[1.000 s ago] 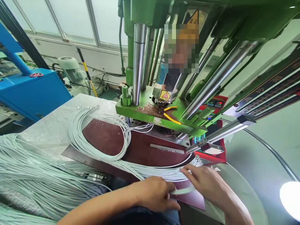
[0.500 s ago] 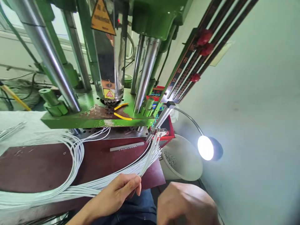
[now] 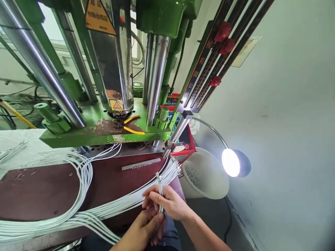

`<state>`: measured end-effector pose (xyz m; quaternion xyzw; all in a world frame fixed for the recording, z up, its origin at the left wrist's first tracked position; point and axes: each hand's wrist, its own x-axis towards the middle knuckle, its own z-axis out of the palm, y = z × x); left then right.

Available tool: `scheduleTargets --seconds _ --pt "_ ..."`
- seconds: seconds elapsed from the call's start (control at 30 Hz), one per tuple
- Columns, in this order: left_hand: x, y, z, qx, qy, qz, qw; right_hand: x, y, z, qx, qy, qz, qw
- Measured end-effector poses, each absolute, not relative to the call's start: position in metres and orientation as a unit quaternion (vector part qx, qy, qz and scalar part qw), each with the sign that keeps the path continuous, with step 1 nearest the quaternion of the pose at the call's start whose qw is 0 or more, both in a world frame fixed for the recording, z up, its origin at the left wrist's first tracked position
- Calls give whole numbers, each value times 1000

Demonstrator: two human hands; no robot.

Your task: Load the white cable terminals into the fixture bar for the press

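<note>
A bundle of thin white cables (image 3: 86, 181) loops across the dark red work plate (image 3: 39, 188) and fans out at its right end. Both hands meet at the plate's front right corner. My right hand (image 3: 167, 202) pinches a few cable ends (image 3: 159, 181) and holds them upright. My left hand (image 3: 146, 228) sits just below it, fingers curled round the same cables.
A green vertical press (image 3: 110, 125) with steel columns stands behind the plate, yellow-handled pliers (image 3: 132, 125) lying on its base. A white bucket (image 3: 206, 177) with scraps sits to the right below a lit gooseneck lamp (image 3: 231, 162). A grey wall is at the right.
My right hand came up from the lower right and took the cable ends. My left hand slid down beneath it. The view tilted slightly upward.
</note>
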<state>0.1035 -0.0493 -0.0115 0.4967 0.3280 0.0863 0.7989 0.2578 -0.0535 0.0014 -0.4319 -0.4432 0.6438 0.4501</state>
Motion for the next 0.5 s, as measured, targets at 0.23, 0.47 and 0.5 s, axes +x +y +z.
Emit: scheduleTargets --seconds 0.23,0.47,0.5 --pt "115 -43 -11 392 295 152 858 262 -46 2 -437 -438 647 446" --pt "127 -44 -11 331 306 220 865 265 -34 4 -408 -391 653 504" --pt "127 -46 -13 310 300 214 877 267 -31 6 -405 -406 643 508"
